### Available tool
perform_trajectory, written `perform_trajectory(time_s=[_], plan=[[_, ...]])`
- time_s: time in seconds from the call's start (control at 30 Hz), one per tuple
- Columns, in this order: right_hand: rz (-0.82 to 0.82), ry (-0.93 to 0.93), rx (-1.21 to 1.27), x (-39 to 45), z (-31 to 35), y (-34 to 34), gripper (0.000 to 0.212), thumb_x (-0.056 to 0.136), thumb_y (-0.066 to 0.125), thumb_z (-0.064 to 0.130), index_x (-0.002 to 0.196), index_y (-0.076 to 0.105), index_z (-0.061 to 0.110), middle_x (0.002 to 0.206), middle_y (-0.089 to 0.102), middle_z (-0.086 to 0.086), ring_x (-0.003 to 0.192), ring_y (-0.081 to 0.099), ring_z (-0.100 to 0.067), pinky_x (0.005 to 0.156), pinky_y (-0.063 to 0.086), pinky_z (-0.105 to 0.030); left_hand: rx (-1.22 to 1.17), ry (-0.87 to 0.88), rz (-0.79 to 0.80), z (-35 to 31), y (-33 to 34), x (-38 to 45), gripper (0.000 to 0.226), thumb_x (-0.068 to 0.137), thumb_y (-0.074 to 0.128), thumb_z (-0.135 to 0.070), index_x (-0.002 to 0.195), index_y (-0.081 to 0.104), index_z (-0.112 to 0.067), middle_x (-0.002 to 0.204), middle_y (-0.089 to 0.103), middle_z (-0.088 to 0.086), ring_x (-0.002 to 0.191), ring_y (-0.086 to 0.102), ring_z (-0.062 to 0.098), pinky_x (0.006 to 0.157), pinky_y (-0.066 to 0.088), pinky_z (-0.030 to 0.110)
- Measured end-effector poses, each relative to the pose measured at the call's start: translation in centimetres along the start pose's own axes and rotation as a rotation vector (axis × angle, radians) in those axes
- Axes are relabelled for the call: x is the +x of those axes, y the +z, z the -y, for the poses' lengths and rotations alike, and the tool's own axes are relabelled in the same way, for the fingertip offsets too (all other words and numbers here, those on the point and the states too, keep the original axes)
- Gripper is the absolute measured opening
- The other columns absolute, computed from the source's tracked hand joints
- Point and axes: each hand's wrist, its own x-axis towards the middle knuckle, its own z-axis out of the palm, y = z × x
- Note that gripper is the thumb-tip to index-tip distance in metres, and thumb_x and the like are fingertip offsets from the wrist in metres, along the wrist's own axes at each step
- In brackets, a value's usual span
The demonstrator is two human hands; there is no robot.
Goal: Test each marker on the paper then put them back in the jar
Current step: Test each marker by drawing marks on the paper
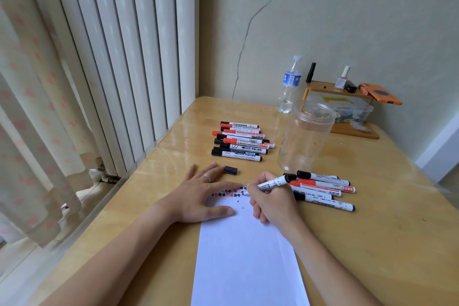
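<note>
1. The paper (246,251) lies nearest, on the table (372,243).
2. The left hand (198,196) presses flat on its top corner, fingers straight.
3. The right hand (272,202) grips a marker (273,184), tip at the paper's top edge beside the left fingertips.
4. A loose cap (231,170) lies just beyond the left hand.
5. The jar (306,135) stands beyond the right hand, between two marker piles.

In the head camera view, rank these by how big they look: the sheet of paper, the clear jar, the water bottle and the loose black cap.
1. Sheet of paper, though it lies nearest the camera.
2. Clear jar.
3. Water bottle, slimmer and farther back, so its true size against the jar is unsure.
4. Loose black cap, clearly smallest.
</note>
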Motion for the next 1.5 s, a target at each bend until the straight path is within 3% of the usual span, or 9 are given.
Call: perform_trajectory(time_s=[0.17,0.33,0.57,0.73,0.87,1.0,1.23,1.4,1.5], plan=[[0.023,0.015,-0.005,0.1,0.0,-0.2,0.013,0.093,0.066,0.011,0.086,0.057,0.006,0.060,0.061,-0.013,0.041,0.053,-0.023,0.039,0.035,-0.023,-0.132,-0.002,-0.094,0.6,0.0,0.1,0.049,0.092,0.047,-0.074,0.138,0.046,-0.058,0.166,0.028,-0.009,0.156,0.004,0.000,0.125,-0.005,0.052],[0.047,0.002,0.026,0.0,-0.1,-0.5,0.012,0.093,0.065,0.011,0.088,0.057,0.004,0.062,0.061,-0.014,0.042,0.052,-0.023,0.040,0.035,-0.023,-0.206,-0.030,-0.341,1.1,-0.5,1.2,0.034,0.098,0.054,-0.047,0.129,0.062,-0.034,0.128,0.063,-0.012,0.115,0.060,0.007,0.104,0.045,0.042],[0.105,-0.122,0.125,-0.1,-0.1,-1.1,0.003,0.097,0.069,0.020,0.099,0.067,0.022,0.065,0.062,-0.014,0.051,0.054,-0.024,0.048,0.040,-0.029,0.022,-0.159,-0.335,-0.6,0.0,4.8,0.038,0.099,0.060,-0.034,0.138,0.063,-0.033,0.136,0.059,-0.007,0.125,0.052,0.017,0.100,0.043,0.040],[0.099,-0.157,0.228,-0.4,-0.1,-1.2,0.012,0.096,0.066,0.027,0.107,0.070,0.026,0.092,0.075,-0.007,0.058,0.062,-0.028,0.053,0.045,-0.035,-0.170,-0.167,-0.462,-0.2,0.6,5.6,0.018,0.093,0.070,-0.020,0.105,0.071,-0.034,0.104,0.065,-0.015,0.100,0.053,0.011,0.082,0.044,0.031],[0.112,-0.133,0.233,-0.5,-0.2,-1.1,0.024,0.089,0.067,0.032,0.111,0.058,0.027,0.101,0.076,-0.003,0.058,0.062,-0.028,0.050,0.044,-0.031,-0.279,-0.095,-0.489,-0.2,0.5,4.5,0.023,0.092,0.071,-0.010,0.101,0.069,-0.032,0.095,0.067,-0.024,0.096,0.056,-0.001,0.076,0.041,0.014],[0.139,-0.145,0.207,-0.5,-0.2,-1.2,0.017,0.086,0.067,0.033,0.097,0.058,0.024,0.095,0.075,-0.009,0.058,0.061,-0.027,0.049,0.043,-0.027,-0.311,-0.011,-0.495,-0.6,0.5,3.8,0.023,0.091,0.073,-0.013,0.101,0.069,-0.033,0.096,0.068,-0.025,0.097,0.060,0.003,0.081,0.048,0.022],[0.127,-0.217,0.141,-0.2,-0.4,-1.3,0.010,0.094,0.074,0.014,0.102,0.073,0.020,0.070,0.065,0.000,0.055,0.048,-0.022,0.049,0.039,-0.023,-0.283,0.185,-0.469,-1.3,0.4,3.3,0.019,0.092,0.074,-0.012,0.104,0.068,-0.026,0.098,0.067,-0.019,0.095,0.060,0.005,0.079,0.047,0.022],[-0.028,-0.133,0.302,-0.2,-0.2,-1.6,0.028,0.087,0.066,0.052,0.099,0.072,0.027,0.062,0.061,-0.009,0.056,0.055,-0.023,0.051,0.039,-0.025,-0.255,0.188,-0.498,-1.4,0.8,3.2,0.015,0.094,0.071,-0.021,0.106,0.066,-0.028,0.101,0.066,-0.019,0.095,0.056,0.002,0.079,0.046,0.023],[-0.127,-0.217,0.189,0.3,-0.8,-2.3,0.011,0.094,0.073,0.031,0.086,0.071,0.024,0.068,0.066,0.000,0.050,0.059,-0.022,0.050,0.041,-0.030,-0.254,0.190,-0.494,-1.6,0.7,3.2,0.013,0.096,0.068,-0.022,0.107,0.065,-0.028,0.099,0.064,-0.018,0.093,0.055,0.004,0.078,0.045,0.023]])
